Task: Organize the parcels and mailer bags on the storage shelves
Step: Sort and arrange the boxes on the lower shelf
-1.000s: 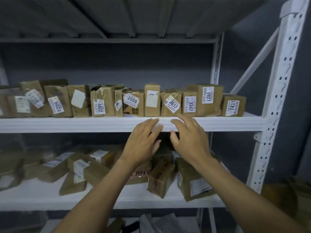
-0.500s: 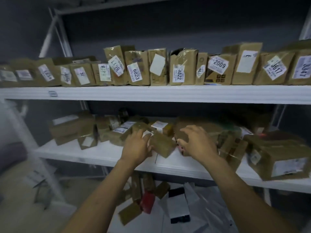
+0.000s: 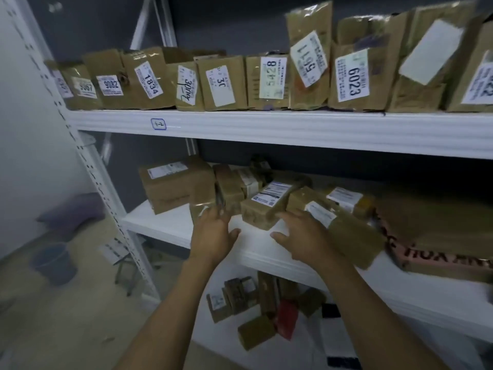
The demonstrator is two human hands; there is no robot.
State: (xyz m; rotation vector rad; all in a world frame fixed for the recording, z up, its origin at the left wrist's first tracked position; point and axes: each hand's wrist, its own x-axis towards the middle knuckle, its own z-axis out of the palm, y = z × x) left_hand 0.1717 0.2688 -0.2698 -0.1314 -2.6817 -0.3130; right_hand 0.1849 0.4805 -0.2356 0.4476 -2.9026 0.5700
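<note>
A blue bucket stood on the beige floor off to the left, near a small metal-legged stool. Behind the bucket lay something purplish, too blurred to name. The back wall was dark grey

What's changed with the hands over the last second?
Both hands came down from the front edge of the upper shelf to the middle shelf. The left hand now touches a small taped parcel; the right hand lies against a long labelled parcel. Neither visibly grips anything. The numbered parcels on top stayed in their row.
</note>
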